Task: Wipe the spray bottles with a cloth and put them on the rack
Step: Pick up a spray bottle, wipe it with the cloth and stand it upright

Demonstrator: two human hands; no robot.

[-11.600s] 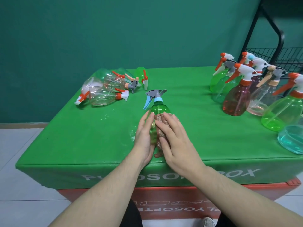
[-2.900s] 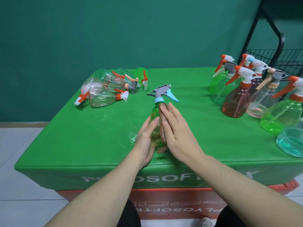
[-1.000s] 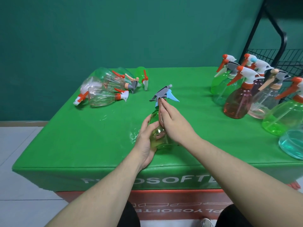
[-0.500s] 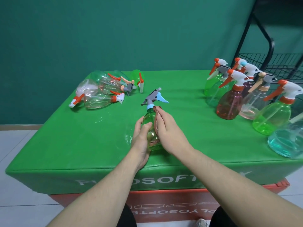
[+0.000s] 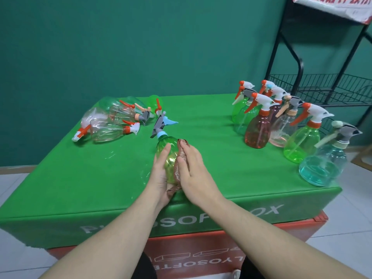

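Left hand point(image 5: 161, 174) fingers curled round green spray bottle point(image 5: 168, 152). Right hand point(image 5: 191, 170) fingers straight, pressing brown cloth point(image 5: 179, 158) flat on bottle, thumb seemingly underneath.

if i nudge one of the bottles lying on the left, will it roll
Probably: the lying bottles have round clear bodies and look empty, so likely light. Their triggers jut sideways and would likely stop a full roll.

Green-covered table point(image 5: 211, 178) — red box point(image 5: 281, 228) beneath, teal wall point(image 5: 141, 47) behind
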